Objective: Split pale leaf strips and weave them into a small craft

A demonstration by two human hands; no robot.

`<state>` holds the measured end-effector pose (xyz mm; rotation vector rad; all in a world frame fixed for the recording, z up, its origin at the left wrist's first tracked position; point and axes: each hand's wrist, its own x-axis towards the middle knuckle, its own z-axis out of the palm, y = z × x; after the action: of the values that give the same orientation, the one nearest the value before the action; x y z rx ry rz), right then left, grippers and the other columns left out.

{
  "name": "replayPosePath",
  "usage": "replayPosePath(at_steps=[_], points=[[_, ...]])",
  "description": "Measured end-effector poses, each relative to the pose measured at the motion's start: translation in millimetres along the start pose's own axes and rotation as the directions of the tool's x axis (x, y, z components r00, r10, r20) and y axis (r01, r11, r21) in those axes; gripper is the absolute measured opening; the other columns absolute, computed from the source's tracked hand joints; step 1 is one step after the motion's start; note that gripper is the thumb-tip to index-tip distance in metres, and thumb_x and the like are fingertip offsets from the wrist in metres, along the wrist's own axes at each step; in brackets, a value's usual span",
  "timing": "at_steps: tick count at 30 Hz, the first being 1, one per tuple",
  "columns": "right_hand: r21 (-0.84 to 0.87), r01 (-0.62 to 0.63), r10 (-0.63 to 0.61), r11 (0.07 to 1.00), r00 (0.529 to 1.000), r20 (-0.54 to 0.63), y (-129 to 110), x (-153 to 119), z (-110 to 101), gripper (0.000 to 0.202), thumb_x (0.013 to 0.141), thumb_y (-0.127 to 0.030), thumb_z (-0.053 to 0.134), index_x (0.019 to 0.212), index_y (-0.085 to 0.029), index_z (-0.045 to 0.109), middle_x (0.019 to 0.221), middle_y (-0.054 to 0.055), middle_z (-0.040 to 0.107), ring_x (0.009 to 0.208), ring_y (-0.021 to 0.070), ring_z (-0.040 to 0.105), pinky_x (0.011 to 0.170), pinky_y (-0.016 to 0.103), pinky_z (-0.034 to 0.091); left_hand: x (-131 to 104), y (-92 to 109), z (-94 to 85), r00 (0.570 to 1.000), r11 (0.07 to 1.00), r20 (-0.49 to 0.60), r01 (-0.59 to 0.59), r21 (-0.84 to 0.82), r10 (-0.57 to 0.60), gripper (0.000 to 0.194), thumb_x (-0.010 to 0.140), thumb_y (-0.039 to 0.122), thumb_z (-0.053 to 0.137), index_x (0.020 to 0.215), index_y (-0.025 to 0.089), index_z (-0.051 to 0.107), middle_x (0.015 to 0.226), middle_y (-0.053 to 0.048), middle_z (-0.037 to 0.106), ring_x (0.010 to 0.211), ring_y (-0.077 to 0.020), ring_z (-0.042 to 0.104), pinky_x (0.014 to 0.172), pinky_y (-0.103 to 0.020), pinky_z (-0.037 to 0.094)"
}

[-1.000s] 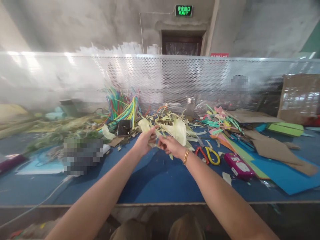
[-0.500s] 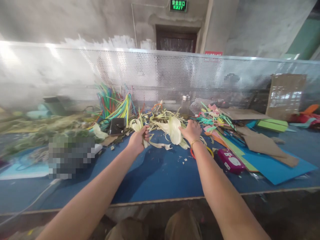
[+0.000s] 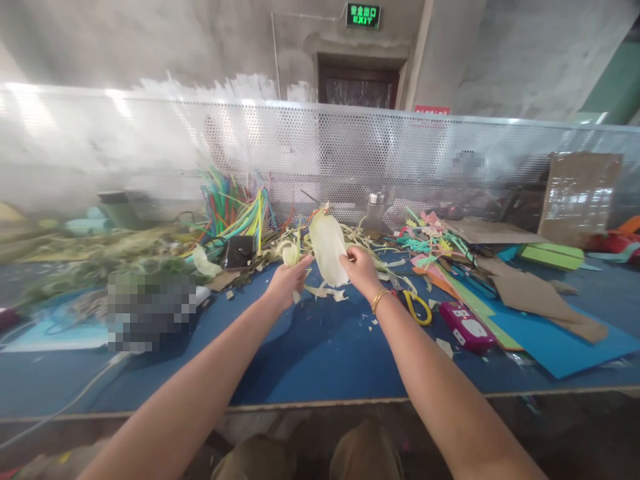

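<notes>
My left hand (image 3: 290, 281) is closed around a bundle of pale green corn husk strips (image 3: 291, 253), whose curled tops stick up above the fingers. My right hand (image 3: 361, 270) pinches the edge of a broad, pale corn husk (image 3: 326, 250) between thumb and fingers. That husk stands upright between the two hands, its lower end near my left fingertips; whether they touch is unclear. Behind the hands lies a loose heap of husk scraps (image 3: 357, 235). Narrow torn pieces (image 3: 327, 293) rest on the blue table (image 3: 320, 360) just below. Scissors with a yellow handle (image 3: 419, 310) lie right of my right wrist.
A black phone (image 3: 239, 253) and bundled coloured stems (image 3: 230, 207) are at back left. A clear bottle (image 3: 375, 210) stands by the perforated metal screen (image 3: 345, 140). On the right lie a purple case (image 3: 467, 327), blue paper (image 3: 555, 347) and brown cardboard (image 3: 535, 293).
My right hand has lifted the broad husk off the heap and brought it left, toward my left hand. The scissors' yellow handle is now more exposed. My left hand still grips its bundle.
</notes>
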<state>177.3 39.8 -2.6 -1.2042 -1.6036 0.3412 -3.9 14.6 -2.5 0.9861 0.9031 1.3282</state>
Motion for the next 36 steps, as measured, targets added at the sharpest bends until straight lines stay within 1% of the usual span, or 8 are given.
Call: replayPosePath(at_steps=[7,11,16,22,27,30,33,36], points=[[0.166,-0.059,0.045,0.984,0.995,0.090,-8.2,-12.6,20.9,0.016,0.071,-0.034,0.057,0.070,-0.019,0.053,0.068,-0.002,0.058,0.065,0.0133,0.054,0.065,0.025,0.042,5.6,-5.3,-3.0,0.974,0.994,-0.201,-0.089,0.059,0.099,0.037,0.056,0.032,0.078,0.062,0.017,0.045,0.042,0.010,0.031,0.036,-0.0028,0.024,0.038,-0.020,0.015],[0.396,-0.281,0.183,0.874,0.946,0.266,-9.6,-16.5,21.0,0.032,0.066,-0.036,0.069,0.091,-0.018,0.060,0.083,0.003,0.067,0.076,0.0177,0.062,0.072,0.031,0.050,4.4,-7.1,-2.1,0.996,0.996,-0.089,-0.014,0.090,0.022,0.039,0.050,0.030,0.082,0.061,0.016,0.047,0.042,0.011,0.031,0.037,-0.0022,0.024,0.039,-0.020,0.016],[0.556,-0.333,0.137,0.762,0.921,0.364,-12.9,-22.3,24.2,0.043,0.063,-0.035,0.075,0.101,-0.018,0.064,0.102,0.006,0.070,0.093,0.0227,0.065,0.080,0.035,0.053,1.8,-9.6,-0.2,0.998,0.987,-0.068,0.002,0.159,0.009,0.038,0.050,0.030,0.083,0.061,0.015,0.050,0.043,0.010,0.032,0.038,-0.0024,0.025,0.039,-0.019,0.017],[0.566,-0.393,0.180,0.725,0.901,0.395,-8.1,-20.7,28.0,0.042,0.064,-0.037,0.074,0.100,-0.017,0.066,0.097,0.008,0.071,0.087,0.0235,0.067,0.076,0.035,0.054,3.7,-5.7,-4.5,0.999,0.995,0.000,0.052,0.080,-0.052,0.041,0.049,0.033,0.085,0.067,0.014,0.054,0.047,0.009,0.034,0.039,-0.0014,0.026,0.039,-0.017,0.014],[0.505,-0.363,0.196,0.783,0.915,0.354,-5.7,-18.6,25.6,0.047,0.059,-0.037,0.077,0.100,-0.017,0.064,0.094,0.006,0.070,0.082,0.0221,0.066,0.070,0.033,0.054,-2.6,-5.1,1.0,0.996,0.978,0.039,0.067,0.200,-0.077,0.040,0.052,0.038,0.084,0.067,0.012,0.057,0.046,0.007,0.039,0.037,-0.0015,0.027,0.037,-0.017,0.014],[0.443,-0.321,0.121,0.837,0.898,0.422,-5.8,-19.4,23.1,0.049,0.055,-0.036,0.080,0.097,-0.017,0.064,0.091,0.004,0.070,0.082,0.0209,0.065,0.072,0.033,0.053,-6.6,-6.1,4.8,0.999,0.980,0.012,0.033,0.196,-0.036,0.039,0.052,0.038,0.083,0.070,0.012,0.062,0.046,0.004,0.048,0.037,-0.0047,0.037,0.037,-0.018,0.025],[0.432,-0.351,0.082,0.831,0.845,0.528,-5.6,-20.2,21.4,0.048,0.055,-0.035,0.080,0.098,-0.018,0.063,0.089,0.002,0.069,0.078,0.0185,0.064,0.069,0.031,0.052,-5.9,-5.8,5.5,0.999,0.997,-0.022,-0.033,0.072,0.035,0.045,0.051,0.034,0.083,0.085,0.012,0.066,0.068,-0.005,0.066,0.054,-0.0146,0.058,0.047,-0.025,0.044],[0.376,-0.371,0.116,0.849,0.825,0.553,-3.4,-18.2,21.0,0.039,0.060,-0.035,0.077,0.092,-0.017,0.064,0.084,0.001,0.068,0.070,0.0153,0.061,0.064,0.027,0.049,-0.7,-4.5,2.5,0.989,0.996,-0.122,-0.088,-0.022,0.085,0.042,0.052,0.032,0.082,0.085,0.013,0.064,0.069,-0.005,0.067,0.054,-0.0146,0.059,0.048,-0.025,0.044]])
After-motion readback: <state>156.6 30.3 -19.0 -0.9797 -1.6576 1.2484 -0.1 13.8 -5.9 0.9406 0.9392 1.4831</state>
